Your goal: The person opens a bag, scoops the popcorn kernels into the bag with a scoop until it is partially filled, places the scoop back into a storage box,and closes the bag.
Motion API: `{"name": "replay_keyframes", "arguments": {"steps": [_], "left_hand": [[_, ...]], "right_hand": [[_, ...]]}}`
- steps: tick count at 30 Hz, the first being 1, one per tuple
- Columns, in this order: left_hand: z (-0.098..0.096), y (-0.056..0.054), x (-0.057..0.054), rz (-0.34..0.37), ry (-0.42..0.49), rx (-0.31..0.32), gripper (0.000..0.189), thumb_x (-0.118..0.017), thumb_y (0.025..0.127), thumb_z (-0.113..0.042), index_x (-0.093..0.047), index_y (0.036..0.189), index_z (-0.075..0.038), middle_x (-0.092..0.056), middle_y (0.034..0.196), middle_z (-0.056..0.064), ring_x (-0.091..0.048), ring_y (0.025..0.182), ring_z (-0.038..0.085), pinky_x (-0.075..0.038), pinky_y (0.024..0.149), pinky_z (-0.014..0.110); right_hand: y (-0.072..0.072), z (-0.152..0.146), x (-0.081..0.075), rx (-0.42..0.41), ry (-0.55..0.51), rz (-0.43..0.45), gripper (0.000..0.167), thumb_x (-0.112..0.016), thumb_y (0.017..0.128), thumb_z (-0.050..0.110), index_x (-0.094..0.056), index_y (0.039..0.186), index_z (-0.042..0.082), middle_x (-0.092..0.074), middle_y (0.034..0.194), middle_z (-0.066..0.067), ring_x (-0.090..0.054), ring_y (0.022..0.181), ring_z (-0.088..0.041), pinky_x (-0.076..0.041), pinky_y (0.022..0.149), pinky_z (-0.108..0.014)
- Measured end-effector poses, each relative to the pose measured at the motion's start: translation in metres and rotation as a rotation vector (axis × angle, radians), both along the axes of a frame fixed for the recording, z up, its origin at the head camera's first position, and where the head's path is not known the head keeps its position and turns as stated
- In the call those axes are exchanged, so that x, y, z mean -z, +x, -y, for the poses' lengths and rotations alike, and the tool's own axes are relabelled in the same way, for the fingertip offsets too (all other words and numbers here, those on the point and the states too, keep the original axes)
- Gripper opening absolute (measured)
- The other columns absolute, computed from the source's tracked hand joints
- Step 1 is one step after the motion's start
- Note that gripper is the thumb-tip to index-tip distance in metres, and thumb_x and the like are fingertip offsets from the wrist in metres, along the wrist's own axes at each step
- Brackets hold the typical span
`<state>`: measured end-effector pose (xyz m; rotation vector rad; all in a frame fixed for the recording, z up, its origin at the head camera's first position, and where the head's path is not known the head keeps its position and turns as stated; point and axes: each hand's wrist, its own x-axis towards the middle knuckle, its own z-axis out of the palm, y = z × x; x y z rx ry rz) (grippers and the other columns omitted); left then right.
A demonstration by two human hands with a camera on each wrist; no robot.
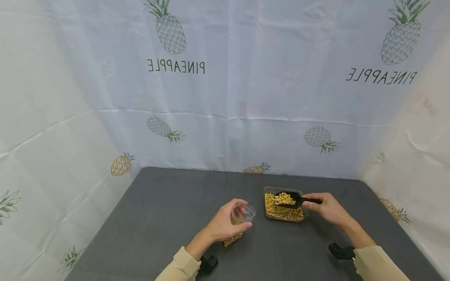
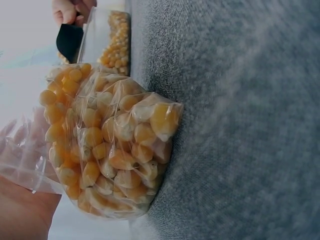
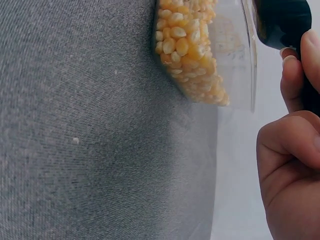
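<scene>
Keep the scoop (image 1: 299, 200), pinched in the right hand (image 1: 327, 208), level toward the bag (image 2: 112, 142), gripped wide-mouthed by the left hand (image 1: 222, 223).

A curtained-off booth — pineapple-print sheets (image 1: 242, 88) walling three sides of a grey table (image 1: 168, 218).

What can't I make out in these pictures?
Head view: part of the corn bag, hidden behind the left hand.
Left wrist view: most of the scooped corn, hidden behind the black scoop.
Right wrist view: the container's far end, cut off by the top edge; the scoop handle's end, by the right edge.
</scene>
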<state>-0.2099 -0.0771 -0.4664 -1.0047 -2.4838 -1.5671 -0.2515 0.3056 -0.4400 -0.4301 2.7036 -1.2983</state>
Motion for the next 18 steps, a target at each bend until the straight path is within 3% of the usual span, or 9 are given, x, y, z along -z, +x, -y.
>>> {"name": "replay_keyframes", "arguments": {"steps": [3, 5, 7, 9, 12, 13, 15, 18], "left_hand": [[0.0, 0.0, 0.0, 0.006, -0.001, -0.001, 0.051, -0.073, 0.093, -0.031, -0.056, 0.135, -0.008, -0.063, 0.108, 0.001, -0.058, 0.092, 0.011, -0.051, 0.084, 0.03], [0.0, 0.0, 0.0, 0.009, -0.003, -0.003, 0.051, -0.073, 0.093, -0.031, -0.056, 0.135, -0.008, -0.063, 0.108, 0.001, -0.058, 0.093, 0.011, -0.051, 0.084, 0.03], [0.0, 0.0, 0.0, 0.012, -0.004, -0.003, 0.051, -0.074, 0.093, -0.031, -0.056, 0.135, -0.008, -0.063, 0.107, 0.001, -0.058, 0.093, 0.011, -0.051, 0.084, 0.03], [0.0, 0.0, 0.0, 0.015, -0.007, -0.004, 0.051, -0.074, 0.093, -0.031, -0.056, 0.135, -0.008, -0.063, 0.107, 0.0, -0.058, 0.093, 0.012, -0.051, 0.084, 0.03], [-0.001, 0.0, 0.0, 0.017, -0.011, -0.003, 0.052, -0.074, 0.093, -0.031, -0.056, 0.135, -0.007, -0.062, 0.108, 0.0, -0.058, 0.093, 0.011, -0.051, 0.084, 0.03], [-0.001, 0.0, 0.0, 0.019, -0.01, -0.002, 0.052, -0.074, 0.093, -0.031, -0.056, 0.135, -0.006, -0.062, 0.108, 0.0, -0.058, 0.093, 0.011, -0.051, 0.084, 0.03], [-0.001, 0.0, 0.0, 0.02, -0.011, 0.0, 0.052, -0.073, 0.093, -0.032, -0.056, 0.135, -0.007, -0.062, 0.108, 0.0, -0.058, 0.093, 0.01, -0.051, 0.084, 0.03], [-0.001, -0.001, 0.001, 0.02, -0.008, 0.005, 0.051, -0.073, 0.093, -0.031, -0.055, 0.136, -0.008, -0.062, 0.107, 0.0, -0.057, 0.092, 0.009, -0.051, 0.083, 0.03]], "right_hand": [[0.0, 0.001, -0.003, 0.005, -0.019, 0.019, 0.045, -0.068, 0.1, 0.025, -0.063, 0.131, -0.007, -0.06, 0.131, -0.029, -0.062, 0.084, -0.023, -0.049, 0.066, -0.037], [0.001, 0.001, -0.004, 0.011, -0.033, 0.033, 0.046, -0.068, 0.099, 0.025, -0.063, 0.132, -0.008, -0.06, 0.129, -0.028, -0.05, 0.065, -0.016, -0.044, 0.057, -0.036], [0.002, 0.001, -0.006, 0.017, -0.042, 0.041, 0.047, -0.068, 0.099, 0.025, -0.062, 0.132, -0.008, -0.06, 0.127, -0.027, -0.036, 0.055, -0.013, -0.041, 0.052, -0.036], [0.003, 0.002, -0.008, 0.019, -0.042, 0.041, 0.047, -0.069, 0.099, 0.025, -0.062, 0.132, -0.008, -0.06, 0.126, -0.027, -0.031, 0.051, -0.011, -0.04, 0.051, -0.035], [0.005, 0.004, -0.011, 0.018, -0.029, 0.038, 0.045, -0.069, 0.099, 0.025, -0.063, 0.132, -0.006, -0.059, 0.13, -0.029, -0.036, 0.054, -0.017, -0.042, 0.054, -0.037], [0.006, 0.005, -0.012, 0.014, -0.021, 0.03, 0.045, -0.068, 0.099, 0.025, -0.064, 0.132, -0.006, -0.058, 0.132, -0.03, -0.045, 0.06, -0.019, -0.043, 0.056, -0.037], [0.007, 0.006, -0.014, 0.002, -0.003, 0.014, 0.044, -0.068, 0.099, 0.026, -0.065, 0.131, -0.004, -0.055, 0.136, -0.031, -0.059, 0.081, -0.03, -0.046, 0.063, -0.038], [0.009, 0.008, -0.017, -0.018, 0.01, -0.008, 0.042, -0.067, 0.1, 0.026, -0.066, 0.131, -0.003, -0.054, 0.139, -0.032, -0.056, 0.116, -0.048, -0.052, 0.077, -0.045]]}}
